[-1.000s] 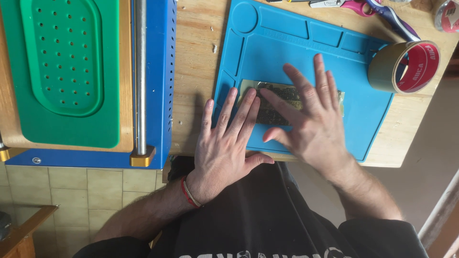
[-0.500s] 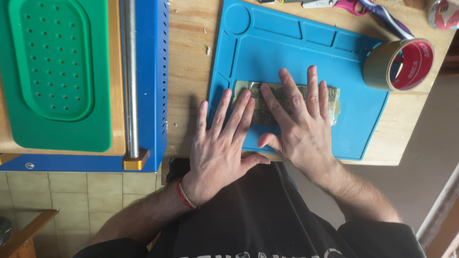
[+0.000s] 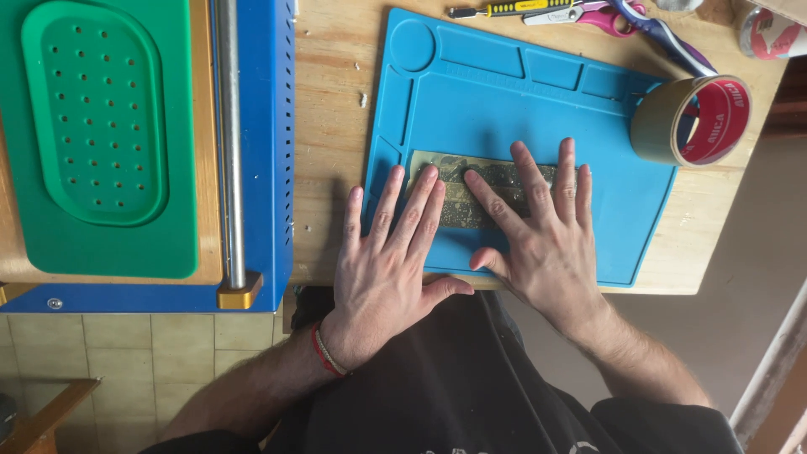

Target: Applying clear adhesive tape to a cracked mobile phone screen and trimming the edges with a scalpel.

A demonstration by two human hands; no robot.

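A flat, dark mottled rectangular sheet (image 3: 471,181) with a pale border lies on a blue silicone work mat (image 3: 504,92). My left hand (image 3: 388,252) lies flat with spread fingers, its fingertips on the sheet's left end and its palm over the mat's near edge. My right hand (image 3: 538,231) presses flat on the sheet's right half, fingers apart. Both hands hold nothing. A red cord bracelet circles my left wrist.
A roll of brown tape (image 3: 691,120) with a red core stands on the mat's right edge. Scissors (image 3: 626,18) and a yellow-handled screwdriver (image 3: 496,10) lie at the far edge. On the left is a blue metal frame (image 3: 265,151) with a steel rod (image 3: 227,134) and a perforated green pad (image 3: 97,126).
My right hand has slid along the sheet and now lies flat on its right half. My left hand stays flat on the left end.
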